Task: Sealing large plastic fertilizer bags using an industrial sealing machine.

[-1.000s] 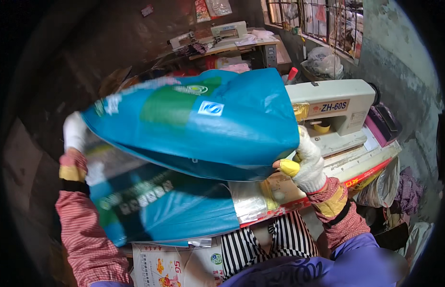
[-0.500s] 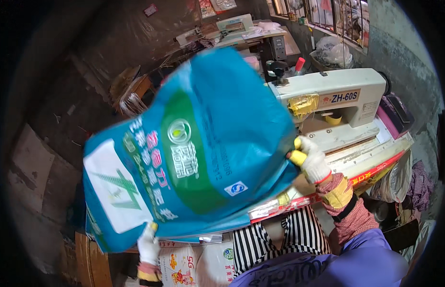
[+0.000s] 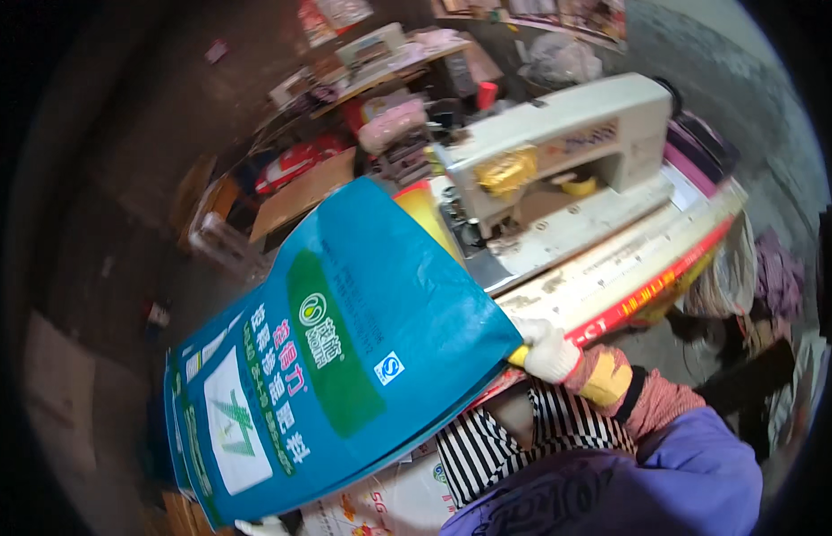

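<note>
A white-gloved right hand (image 3: 548, 350) pinches the corner of a large blue-and-green woven sack (image 3: 336, 357) at the near edge of the sewing table (image 3: 613, 277). The left hand (image 3: 260, 527) barely shows under the sack's far bottom corner; its grip cannot be told. The sack slants off the table's left end. Beyond stands the cream industrial sewing machine (image 3: 559, 147). The slick sack could slip from that one-corner pinch.
</note>
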Motion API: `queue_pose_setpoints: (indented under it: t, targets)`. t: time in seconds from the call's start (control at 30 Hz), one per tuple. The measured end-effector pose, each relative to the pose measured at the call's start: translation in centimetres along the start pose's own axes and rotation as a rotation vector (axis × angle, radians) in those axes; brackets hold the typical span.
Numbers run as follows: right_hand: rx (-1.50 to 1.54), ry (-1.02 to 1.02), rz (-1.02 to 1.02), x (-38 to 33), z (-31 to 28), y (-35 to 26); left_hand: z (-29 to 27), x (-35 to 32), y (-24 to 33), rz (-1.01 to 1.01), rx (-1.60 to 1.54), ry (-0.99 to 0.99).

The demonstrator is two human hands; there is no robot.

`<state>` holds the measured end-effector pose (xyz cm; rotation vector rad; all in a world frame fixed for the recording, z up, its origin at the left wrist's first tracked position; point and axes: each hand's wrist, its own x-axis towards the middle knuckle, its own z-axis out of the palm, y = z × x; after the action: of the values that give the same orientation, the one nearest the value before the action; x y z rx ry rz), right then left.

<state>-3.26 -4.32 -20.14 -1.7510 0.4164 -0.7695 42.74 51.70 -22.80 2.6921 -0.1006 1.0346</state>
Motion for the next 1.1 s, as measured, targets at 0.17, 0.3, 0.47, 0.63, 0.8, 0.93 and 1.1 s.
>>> queue_pose_setpoints:
  t: [0.17,0.3,0.47,0.63,0.8,0.93,1.1]
  targets:
    - [-0.195,0.095,0.313,-0.6,-2.9,0.0,-2.9,9.1,1.6,-0.069,-0.044,-0.007]
    - [-0.394,0.004,0.563,-0.3,-2.7,-1.8,-11.0,18.8,6.9,0.099,-0.265,0.147]
    - [-0.526,-0.193,0.388,2.2,-4.2,-4.0,-20.2,18.5,23.8,0.370,-0.874,0.040]
    - [-0.812,0.128,0.422,6.6,-12.0,-5.1,-25.8,5.8,38.4,1.426,-0.456,-0.264]
    - [-1.192,0.521,0.730,12.4,-18.4,-4.5,-22.4,-6.6,42.2,1.306,-0.919,-1.226]
    - [-1.449,0.121,0.758,13.4,-20.3,-3.7,-17.2,-11.2,42.5,1.973,-0.682,-0.732]
    - [-1.307,0.423,0.089,9.2,-20.4,-3.3,-16.9,-11.9,42.8,1.728,-0.692,-0.889]
